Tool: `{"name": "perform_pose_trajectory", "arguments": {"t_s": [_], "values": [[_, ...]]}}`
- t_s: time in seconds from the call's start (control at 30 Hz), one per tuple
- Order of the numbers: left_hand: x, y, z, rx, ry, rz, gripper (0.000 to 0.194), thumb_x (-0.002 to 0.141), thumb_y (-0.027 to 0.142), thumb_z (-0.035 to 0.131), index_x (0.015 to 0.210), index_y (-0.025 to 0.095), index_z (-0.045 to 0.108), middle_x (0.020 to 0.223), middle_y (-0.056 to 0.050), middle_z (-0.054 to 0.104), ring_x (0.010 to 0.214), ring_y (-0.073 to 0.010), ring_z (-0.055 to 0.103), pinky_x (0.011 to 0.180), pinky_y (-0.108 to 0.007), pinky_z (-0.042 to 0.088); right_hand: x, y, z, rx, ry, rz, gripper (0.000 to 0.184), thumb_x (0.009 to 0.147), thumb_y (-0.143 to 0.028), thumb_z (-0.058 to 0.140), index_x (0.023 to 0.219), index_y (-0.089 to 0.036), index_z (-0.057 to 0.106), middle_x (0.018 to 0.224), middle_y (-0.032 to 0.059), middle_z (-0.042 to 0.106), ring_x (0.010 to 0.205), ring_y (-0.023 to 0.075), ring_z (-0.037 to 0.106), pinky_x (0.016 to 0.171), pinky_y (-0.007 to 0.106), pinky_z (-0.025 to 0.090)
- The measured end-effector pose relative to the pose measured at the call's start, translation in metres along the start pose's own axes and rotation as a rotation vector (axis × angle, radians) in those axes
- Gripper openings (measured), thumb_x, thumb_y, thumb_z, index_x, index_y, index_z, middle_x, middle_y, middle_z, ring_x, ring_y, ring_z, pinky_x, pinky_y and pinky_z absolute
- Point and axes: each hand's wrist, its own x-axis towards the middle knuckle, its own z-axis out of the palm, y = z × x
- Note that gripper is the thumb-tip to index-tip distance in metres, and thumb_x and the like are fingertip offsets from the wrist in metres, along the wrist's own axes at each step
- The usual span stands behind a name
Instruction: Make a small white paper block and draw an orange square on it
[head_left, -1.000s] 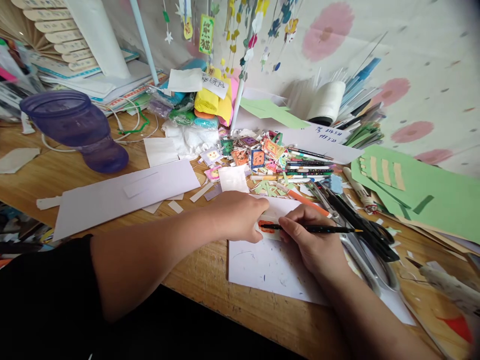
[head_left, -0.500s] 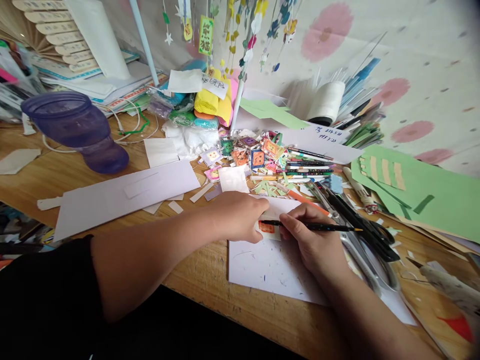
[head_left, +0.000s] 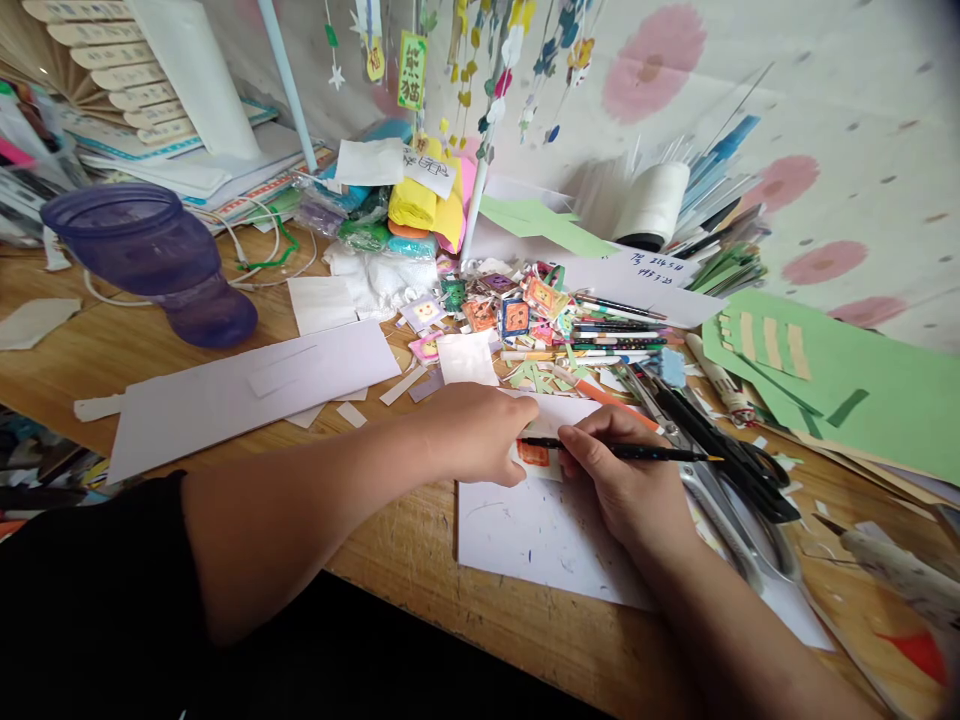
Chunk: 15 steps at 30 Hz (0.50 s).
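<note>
My right hand (head_left: 619,470) is closed around a slim black marker pen (head_left: 630,453) that has a yellowish tip at its right end. The pen's other tip reaches left over an orange drawing (head_left: 533,455) on a small whitish paper card (head_left: 551,470). Against the card's left side, my left hand (head_left: 480,430) presses it down, thumb and forefinger apart; its other fingers are hidden. Beneath the card lies a larger white sheet (head_left: 517,540) with small ink marks, near the desk's front edge.
Black-handled scissors (head_left: 720,455) and grey-handled scissors (head_left: 724,530) lie right of my right hand. Beyond are several pens (head_left: 611,330) and small coloured drawings (head_left: 516,318). A purple translucent vessel (head_left: 161,265) stands left; green paper (head_left: 892,400) lies right.
The pen and my right hand have shifted very slightly. My left hand and the card stay in place.
</note>
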Motion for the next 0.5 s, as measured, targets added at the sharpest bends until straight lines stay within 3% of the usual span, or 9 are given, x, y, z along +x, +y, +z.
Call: {"name": "perform_pose_trajectory", "arguments": {"t_s": [0.5], "values": [[0.0006,-0.0014,0.0024,0.009,0.027,0.013,0.034,0.067,0.044,0.061,0.093,0.023,0.059,0.079,-0.004,0.069,0.076,-0.0257,0.066,0.053,-0.030,0.040,0.0003,-0.0012,-0.0006,-0.005,-0.036,-0.005,0.025,0.079,-0.033,0.072,0.062,-0.023,0.057,0.051,-0.0027,0.059,0.047,0.0131,0.049,0.048,0.028,0.037]]}}
